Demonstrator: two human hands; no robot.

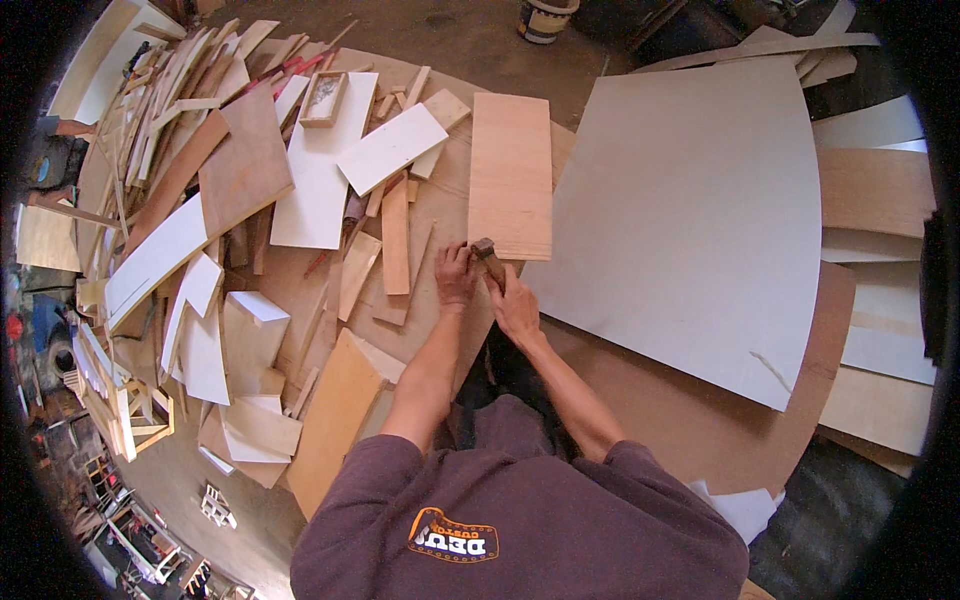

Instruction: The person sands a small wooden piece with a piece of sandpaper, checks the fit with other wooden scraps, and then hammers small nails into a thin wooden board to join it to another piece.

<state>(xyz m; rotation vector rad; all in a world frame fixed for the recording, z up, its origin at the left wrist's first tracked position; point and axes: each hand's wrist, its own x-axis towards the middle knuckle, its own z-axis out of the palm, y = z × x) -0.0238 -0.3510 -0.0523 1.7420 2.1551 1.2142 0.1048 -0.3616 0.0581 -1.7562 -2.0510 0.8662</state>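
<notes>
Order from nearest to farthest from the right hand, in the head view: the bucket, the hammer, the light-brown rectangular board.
1. Hammer: held in the right hand.
2. Light-brown rectangular board: just ahead.
3. Bucket: far ahead, top edge.

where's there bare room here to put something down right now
Widest: the large pale sheet, right of the tan board. Smaller: the brown surface between the sheet's lower edge and the right arm. Crowded: overlapping wood offcuts on the left, and the board's near end, with the hammer, left hand and right hand.
</notes>
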